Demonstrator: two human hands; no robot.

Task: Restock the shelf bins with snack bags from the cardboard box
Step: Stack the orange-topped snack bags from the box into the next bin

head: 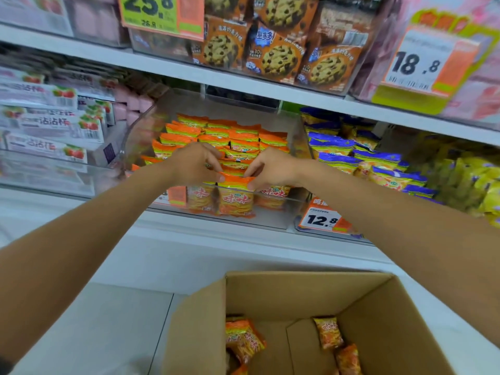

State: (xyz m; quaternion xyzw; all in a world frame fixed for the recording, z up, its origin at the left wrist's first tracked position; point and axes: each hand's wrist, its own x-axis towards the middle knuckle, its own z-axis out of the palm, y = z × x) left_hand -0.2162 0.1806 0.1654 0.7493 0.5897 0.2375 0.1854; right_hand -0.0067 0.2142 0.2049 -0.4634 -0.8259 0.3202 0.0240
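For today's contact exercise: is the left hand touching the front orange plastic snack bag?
Touching. Head view: left hand pinches top edge of the orange plastic snack bag.

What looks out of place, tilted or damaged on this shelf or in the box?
Nothing stands out. The orange snack bags stand in even rows in the clear bin; the left hand and right hand pinch the top of the front bag. A few bags lie loose in the cardboard box, none visibly torn.

shelf (216, 231) | clear bin (140, 131) holds orange snack bags (216, 133) (packed rows) | blue bags (338, 147) just beside | floor (108, 320): cardboard box (270, 293)
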